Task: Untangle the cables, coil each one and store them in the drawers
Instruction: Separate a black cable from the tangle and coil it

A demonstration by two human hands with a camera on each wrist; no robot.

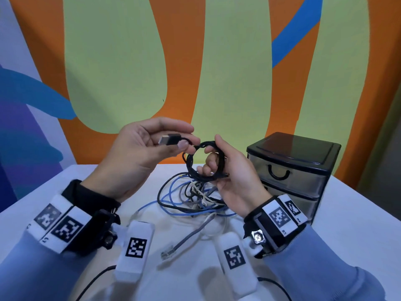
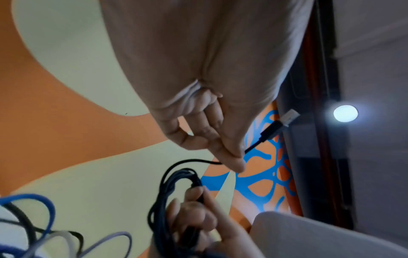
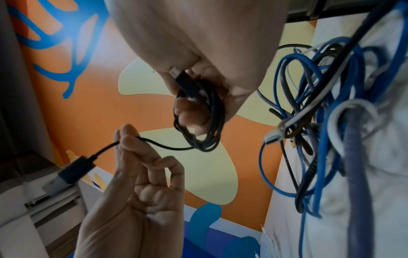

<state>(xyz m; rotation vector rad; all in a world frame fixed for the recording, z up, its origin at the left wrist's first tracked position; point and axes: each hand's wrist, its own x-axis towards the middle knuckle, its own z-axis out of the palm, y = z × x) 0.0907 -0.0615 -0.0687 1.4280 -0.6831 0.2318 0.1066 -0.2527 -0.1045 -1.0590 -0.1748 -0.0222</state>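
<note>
A black USB cable is wound into a small coil (image 1: 196,164) held above the table. My right hand (image 1: 230,170) grips that coil (image 3: 204,111), fingers curled through its loop. My left hand (image 1: 152,146) pinches the cable's free end just behind the USB plug (image 1: 170,139), between thumb and forefinger; the plug (image 2: 278,125) sticks out past the fingers. A tangle of blue, grey, white and black cables (image 1: 191,198) lies on the white table below the hands. The small drawer unit (image 1: 293,170) stands at the right with its drawers closed.
A grey network cable with a clear plug (image 1: 168,254) trails toward me from the tangle. The white table (image 1: 347,224) ends at a painted orange and green wall. Thin black leads run from the wrist cameras across the table's near edge.
</note>
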